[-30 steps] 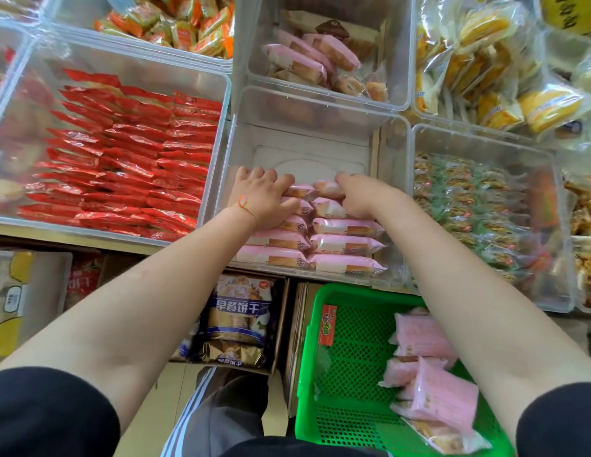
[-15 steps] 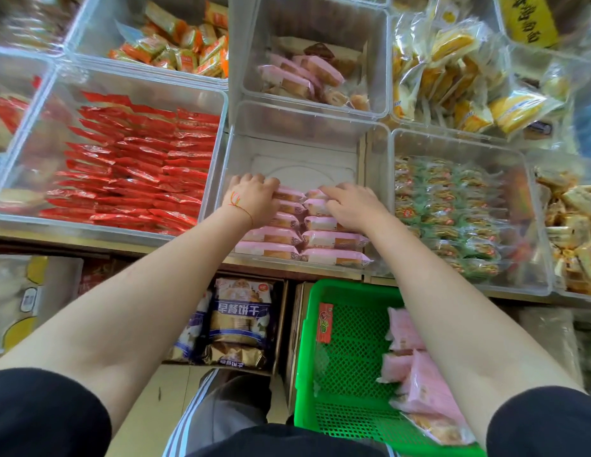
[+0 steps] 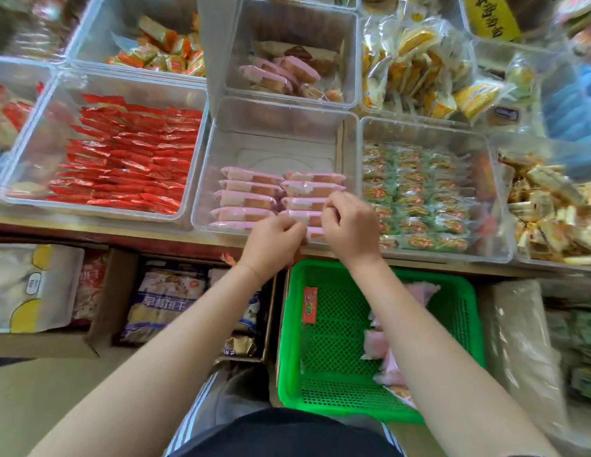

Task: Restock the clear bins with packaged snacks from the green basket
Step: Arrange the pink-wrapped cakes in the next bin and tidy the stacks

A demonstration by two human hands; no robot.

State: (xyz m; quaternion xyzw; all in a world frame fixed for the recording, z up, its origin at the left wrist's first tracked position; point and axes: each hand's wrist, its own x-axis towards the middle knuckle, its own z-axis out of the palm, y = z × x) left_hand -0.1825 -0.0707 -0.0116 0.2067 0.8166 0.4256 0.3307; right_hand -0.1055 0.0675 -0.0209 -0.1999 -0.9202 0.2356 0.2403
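Both hands over clear bin (image 3: 280, 140) front edge; left hand (image 3: 272, 245), right hand (image 3: 351, 225) fingers curled, empty

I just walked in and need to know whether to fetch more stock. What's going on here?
A person is restocking the middle clear bin with pink packaged snacks, laid in two neat columns at its front; the back half is bare. Both hands, the left hand and the right hand, are at the bin's front edge with fingers curled and no visible grip on a pack. The green basket below holds a few more pink packs.
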